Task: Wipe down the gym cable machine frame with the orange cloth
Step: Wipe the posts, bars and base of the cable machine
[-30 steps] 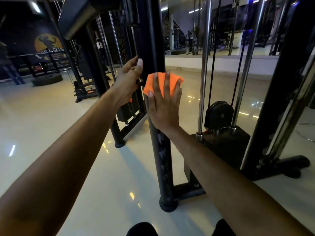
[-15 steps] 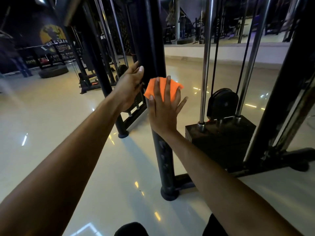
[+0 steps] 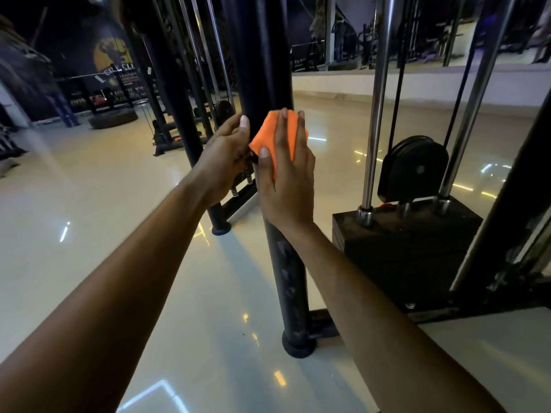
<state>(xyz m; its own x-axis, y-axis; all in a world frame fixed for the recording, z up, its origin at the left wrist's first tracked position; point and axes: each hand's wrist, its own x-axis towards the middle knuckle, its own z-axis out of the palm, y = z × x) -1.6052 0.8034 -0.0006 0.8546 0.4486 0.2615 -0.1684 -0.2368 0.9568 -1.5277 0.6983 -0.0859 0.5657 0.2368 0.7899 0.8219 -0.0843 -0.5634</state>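
Cloth and post made the key relation: the orange cloth point(image 3: 275, 141) lay flat against the upright black frame post point(image 3: 290, 281), whose long axis ran vertically. The right hand point(image 3: 287, 174), its grip spread, pressed the cloth; the left hand point(image 3: 225, 156) curled round the post just left.

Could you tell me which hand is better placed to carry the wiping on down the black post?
The right hand: it already presses the orange cloth flat against the black post, with bare post below it. The left hand only steadies the post's far side, without cloth.
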